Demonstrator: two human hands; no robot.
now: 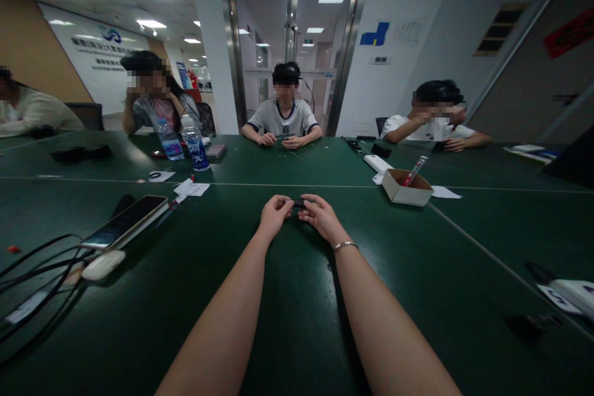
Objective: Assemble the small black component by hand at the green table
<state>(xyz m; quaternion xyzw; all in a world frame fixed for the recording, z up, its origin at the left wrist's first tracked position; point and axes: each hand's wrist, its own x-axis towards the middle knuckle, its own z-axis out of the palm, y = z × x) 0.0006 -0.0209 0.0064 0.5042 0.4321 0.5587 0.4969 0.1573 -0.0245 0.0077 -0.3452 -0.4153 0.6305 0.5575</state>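
Observation:
A small, dark, slender object point(298, 203) lies crosswise between my two hands, low over the green table point(297, 284). It is too small to name. My left hand point(275, 213) pinches its left end between thumb and fingertips. At the other end, the fingers of my right hand point(319, 215) close around it, hiding part of it. A silver bracelet point(346, 245) circles my right wrist. Both forearms reach forward across the tabletop.
To the left lie a phone point(127, 223), black cables point(46, 272) and a white rounded device point(103, 265). Two bottles point(195, 143) stand farther back. An open cardboard box point(407, 189) holding a clear-and-red tube is at right. Several people sit around the table.

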